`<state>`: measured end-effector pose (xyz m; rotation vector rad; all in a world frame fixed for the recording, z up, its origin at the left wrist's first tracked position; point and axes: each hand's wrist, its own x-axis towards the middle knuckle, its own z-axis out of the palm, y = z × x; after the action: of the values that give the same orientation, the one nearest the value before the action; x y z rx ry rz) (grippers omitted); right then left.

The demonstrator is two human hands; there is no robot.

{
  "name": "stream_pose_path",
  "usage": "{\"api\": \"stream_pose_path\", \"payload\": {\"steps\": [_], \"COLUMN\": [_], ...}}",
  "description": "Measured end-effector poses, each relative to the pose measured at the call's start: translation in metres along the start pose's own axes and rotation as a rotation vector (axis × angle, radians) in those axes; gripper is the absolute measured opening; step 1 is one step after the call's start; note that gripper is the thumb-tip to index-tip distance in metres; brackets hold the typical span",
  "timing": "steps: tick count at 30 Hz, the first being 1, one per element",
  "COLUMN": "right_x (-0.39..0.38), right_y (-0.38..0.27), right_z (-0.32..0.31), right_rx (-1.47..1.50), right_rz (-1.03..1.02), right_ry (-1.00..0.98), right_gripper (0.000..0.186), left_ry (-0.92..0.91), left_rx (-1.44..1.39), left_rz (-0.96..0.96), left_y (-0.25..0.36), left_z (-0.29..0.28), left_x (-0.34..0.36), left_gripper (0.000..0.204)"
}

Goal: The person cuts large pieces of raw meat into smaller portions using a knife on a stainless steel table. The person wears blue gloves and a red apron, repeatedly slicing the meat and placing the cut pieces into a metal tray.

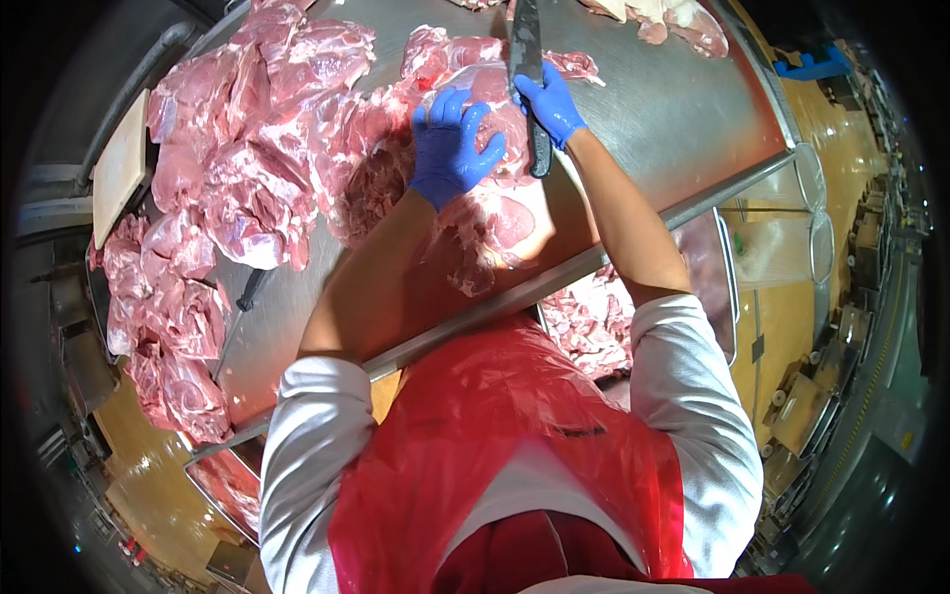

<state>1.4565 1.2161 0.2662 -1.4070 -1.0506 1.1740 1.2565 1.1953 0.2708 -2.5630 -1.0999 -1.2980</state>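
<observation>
My left hand (450, 148), in a blue glove, lies with fingers spread on a large piece of raw pink meat (500, 226) with pale fat. Just right of it, my right hand (556, 107), also gloved in blue, holds a knife (525, 40) near where blade and handle meet. The wide blade points away from me, and the black handle's end sticks out toward me. Part of the meat is hidden under my left hand. More raw meat (267, 119) is heaped to the left on the metal table (653, 129).
A second black handle (251, 289) lies by the left meat pile. A pale board (121, 168) stands at the table's left edge. Below the near edge is a container with meat pieces (592, 322). Other meat (693, 28) lies at the far right.
</observation>
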Motion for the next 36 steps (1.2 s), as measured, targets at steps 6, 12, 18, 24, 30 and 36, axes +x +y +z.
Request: {"api": "stream_pose_path", "payload": {"steps": [6,12,18,24,30,36], "right_x": [0.009,0.003,-0.001,-0.155,-0.344,-0.211], "right_y": [-0.005,0.008,-0.010,-0.013,0.013,-0.002], "right_z": [-0.008,0.018,0.020,-0.007,-0.034,0.086], "right_rx": [0.121,-0.134,-0.110,-0.167,-0.750,-0.792], "right_rz": [-0.038,-0.235,-0.160,0.035,0.204,-0.360], "right_ry": [-0.026,0.113,0.088,0.101,-0.286,-0.102], "right_gripper": [0.011,0.023,0.029,0.034,0.027,0.064], "left_ry": [-0.246,-0.202,-0.236,-1.130,-1.478,-1.572], "left_rx": [0.127,-0.065,-0.165,-0.099,-0.019,0.042], "left_rz": [-0.091,-0.151,0.000,-0.078,-0.146,-0.169], "left_y": [-0.017,-0.028,-0.051,-0.068,-0.074,-0.032], "left_z": [0.013,0.002,-0.016,-0.035,-0.013,-0.023], "left_x": [0.011,-0.016,-0.005,0.075,0.121,0.148], "left_gripper": [0.043,0.039,0.023,0.029,0.038,0.042]}}
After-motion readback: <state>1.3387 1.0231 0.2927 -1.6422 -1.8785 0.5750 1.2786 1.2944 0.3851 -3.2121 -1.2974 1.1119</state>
